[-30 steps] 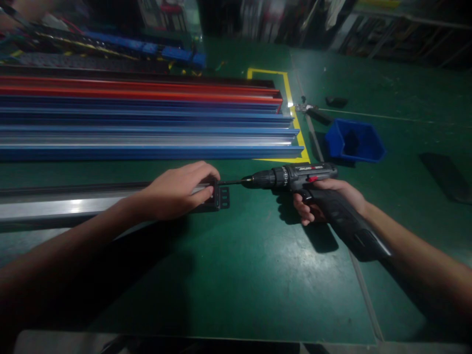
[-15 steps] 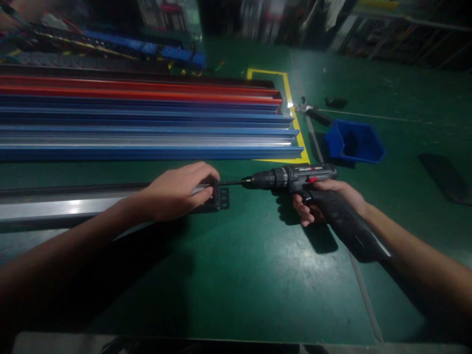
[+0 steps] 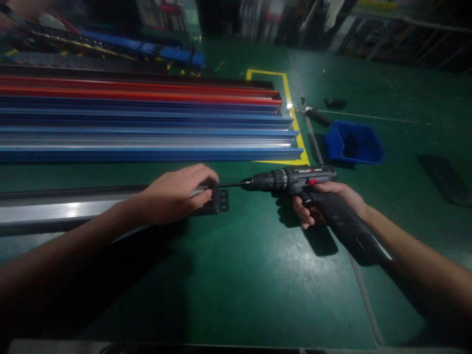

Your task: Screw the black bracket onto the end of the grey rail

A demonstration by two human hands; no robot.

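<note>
My right hand [image 3: 324, 204] grips a black cordless drill [image 3: 309, 174], its long thin bit [image 3: 230, 185] pointing left. The tip of the bit meets the upper part of a black end bracket [image 3: 216, 199] with a slotted tab. That bracket sits at the right end of a long silver aluminium profile [image 3: 73, 210] lying on the green table. Fingers and thumb of my left hand [image 3: 180, 194] are closed around the bracket and the profile's end. Any screw at the bit's tip is too small to make out.
Blue channel profiles [image 3: 147, 154] and a red profile [image 3: 147, 93] lie behind, inside yellow tape [image 3: 285, 83]. A blue bin [image 3: 354, 142] with dark contents stands at the right. Near it lies a black-handled tool [image 3: 319, 117]. Another person's hand [image 3: 22, 12] shows at the upper left.
Almost nothing differs. The view has shifted very slightly, while both hands, the drill and the bracket keep the same places relative to each other.
</note>
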